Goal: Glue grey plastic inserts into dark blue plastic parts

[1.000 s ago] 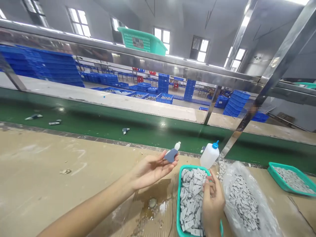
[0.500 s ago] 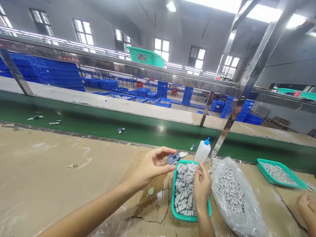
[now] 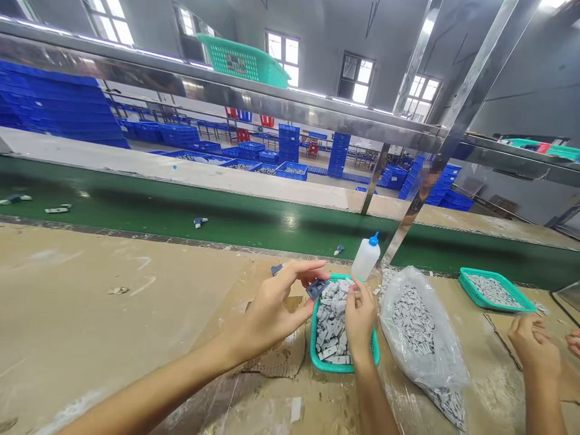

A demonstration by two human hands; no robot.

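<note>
My left hand (image 3: 276, 302) pinches a dark blue-grey plastic part (image 3: 318, 289) between thumb and fingertips, above the left rim of a green basket (image 3: 314, 356). Many small light grey plastic pieces (image 3: 330, 326) fill that basket. My right hand (image 3: 361, 311) hangs over the basket's right side, thumb and fingers closed together near the part. Whatever is between its fingertips is too small to make out. Behind my left knuckles shows another dark blue piece (image 3: 276, 269), partly hidden.
A white squeeze bottle (image 3: 366, 258) with blue cap stands behind the basket. Right of it lie a clear plastic bag (image 3: 446, 362) of grey pieces and a second green basket (image 3: 480, 302). A co-worker's hand (image 3: 534, 344) is at far right. Parts lie on the green belt (image 3: 254, 223).
The view has shifted, and my left hand has turned the dark part, tilting it over the basket. A dark piece now shows behind that hand. The co-worker's hand shows more fully.
</note>
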